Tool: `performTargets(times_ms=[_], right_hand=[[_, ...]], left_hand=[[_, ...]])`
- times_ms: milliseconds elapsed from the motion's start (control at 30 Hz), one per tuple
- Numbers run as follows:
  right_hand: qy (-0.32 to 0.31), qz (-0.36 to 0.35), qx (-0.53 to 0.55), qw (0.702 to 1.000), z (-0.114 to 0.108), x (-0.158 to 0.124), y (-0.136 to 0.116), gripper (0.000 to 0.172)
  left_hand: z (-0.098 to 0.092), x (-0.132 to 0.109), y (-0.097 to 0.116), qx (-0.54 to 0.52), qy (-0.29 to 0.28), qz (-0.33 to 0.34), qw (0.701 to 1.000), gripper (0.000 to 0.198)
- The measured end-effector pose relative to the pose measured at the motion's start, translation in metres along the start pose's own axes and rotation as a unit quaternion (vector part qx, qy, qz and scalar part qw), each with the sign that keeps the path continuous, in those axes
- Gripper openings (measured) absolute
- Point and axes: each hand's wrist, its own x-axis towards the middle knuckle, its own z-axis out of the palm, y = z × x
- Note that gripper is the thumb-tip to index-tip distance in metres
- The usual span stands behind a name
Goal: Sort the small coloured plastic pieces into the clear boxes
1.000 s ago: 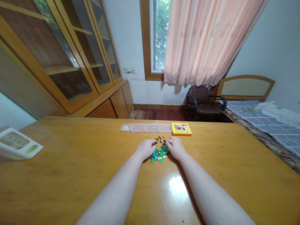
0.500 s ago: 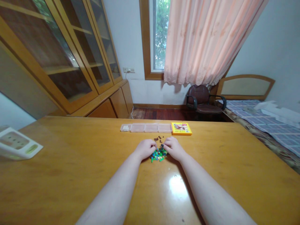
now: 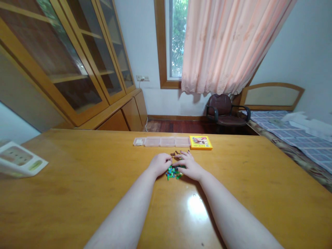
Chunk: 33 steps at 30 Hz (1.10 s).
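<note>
A small pile of green, blue and pale building bricks [image 3: 172, 172] lies on the wooden table between my hands. My left hand [image 3: 160, 164] is at the pile's left edge, fingers curled together; whatever they pinch, if anything, is too small to make out. Over the pile's right part my right hand [image 3: 190, 166] is open, fingers spread and pointing left, hiding some of the bricks. Just beyond the fingers sit a few dark brown bricks [image 3: 173, 154], partly covered by my right hand.
Behind the bricks stands a row of clear plastic trays [image 3: 167, 141], a white piece in the leftmost one. A yellow box [image 3: 201, 142] adjoins the row's right end. At the table's left edge is a white plastic holder [image 3: 20, 159]. A brown armchair [image 3: 220, 107] stands beyond the table.
My right hand has opened from a pinch on a dark piece and spread its fingers over the pile. My left hand has barely moved.
</note>
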Motion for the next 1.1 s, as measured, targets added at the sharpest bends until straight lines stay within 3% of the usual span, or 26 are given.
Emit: performTargets(times_ms=[167, 333, 533, 767, 1100], right_hand=[[0.037, 0.016, -0.012, 0.999, 0.004, 0.0, 0.005, 0.024], [0.096, 0.017, -0.015, 0.995, 0.006, 0.002, 0.011, 0.02], [0.108, 0.004, -0.021, 0.994, 0.005, 0.003, 0.013, 0.02], [0.147, -0.031, -0.021, 0.988, 0.003, 0.004, 0.013, 0.017], [0.133, -0.029, -0.013, 0.991, 0.006, 0.003, 0.014, 0.017]], left_hand=[[0.001, -0.001, 0.002, 0.025, -0.025, -0.014, 0.999, 0.025], [0.003, 0.002, -0.003, 0.065, -0.001, -0.062, 0.996, 0.028], [0.003, 0.003, -0.005, 0.052, 0.023, -0.123, 0.991, 0.028], [0.005, 0.003, -0.004, 0.024, 0.024, -0.104, 0.994, 0.029], [0.006, 0.005, -0.006, 0.017, 0.035, -0.122, 0.992, 0.031]])
